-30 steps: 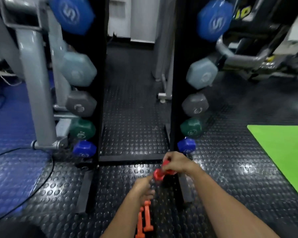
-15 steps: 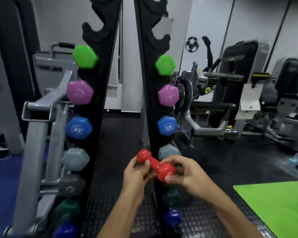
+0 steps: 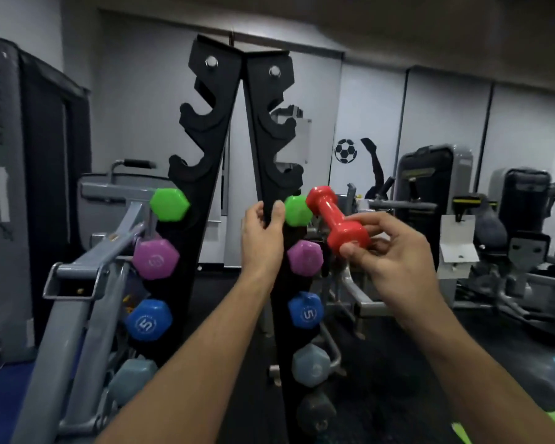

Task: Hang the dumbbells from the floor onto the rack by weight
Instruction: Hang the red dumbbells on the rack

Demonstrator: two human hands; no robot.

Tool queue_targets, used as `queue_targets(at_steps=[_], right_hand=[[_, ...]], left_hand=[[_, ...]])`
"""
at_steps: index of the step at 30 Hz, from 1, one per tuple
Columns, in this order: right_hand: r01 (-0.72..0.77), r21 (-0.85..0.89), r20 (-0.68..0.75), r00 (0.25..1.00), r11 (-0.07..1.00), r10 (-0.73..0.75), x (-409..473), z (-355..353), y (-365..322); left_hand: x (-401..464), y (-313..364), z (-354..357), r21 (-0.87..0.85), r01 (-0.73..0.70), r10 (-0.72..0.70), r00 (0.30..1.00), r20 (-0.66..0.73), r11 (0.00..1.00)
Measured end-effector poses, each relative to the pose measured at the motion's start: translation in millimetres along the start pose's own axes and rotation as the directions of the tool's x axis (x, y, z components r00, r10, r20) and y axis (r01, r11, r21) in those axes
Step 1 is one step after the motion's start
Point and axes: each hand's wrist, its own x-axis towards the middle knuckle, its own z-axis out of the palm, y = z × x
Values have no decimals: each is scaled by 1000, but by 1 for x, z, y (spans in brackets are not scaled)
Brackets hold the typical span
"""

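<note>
Right hand (image 3: 394,254) pinching the lower head of a red dumbbell (image 3: 335,219), thumb and fingertips closed on it, other head tilted up toward 11 o'clock. Dumbbell in the air, clear of any hook, upper head just beside the right end of the green dumbbell (image 3: 297,210) at its 3 o'clock. Left hand (image 3: 261,233) wrapped around the edge of the right upright of the black A-frame rack (image 3: 266,129), thumb and fingers clasping the panel at 9 o'clock from the green head. Empty hooks above the green pair, toward 12 o'clock. Below, toward 6 o'clock on the same uprights: purple dumbbell (image 3: 305,257), blue dumbbell marked 5 (image 3: 305,309), grey-blue dumbbell (image 3: 310,363), then a darker one, blurred. Matching heads on the left upright. Grey weight machines (image 3: 430,187) at 3 o'clock, well apart from the rack. Football sticker (image 3: 345,150) on the white wall at 1 o'clock.
</note>
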Motion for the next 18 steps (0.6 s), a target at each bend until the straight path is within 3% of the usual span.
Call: queue_targets(at_steps=[9, 18], right_hand=[[-75, -73, -129, 990, 995, 65, 101, 22, -12], [24, -334, -90, 994, 942, -58, 170, 72, -6]], left_hand=[[75, 4, 6, -126, 104, -87, 988, 131, 987], [87, -4, 13, -213, 170, -120, 966, 230, 962]])
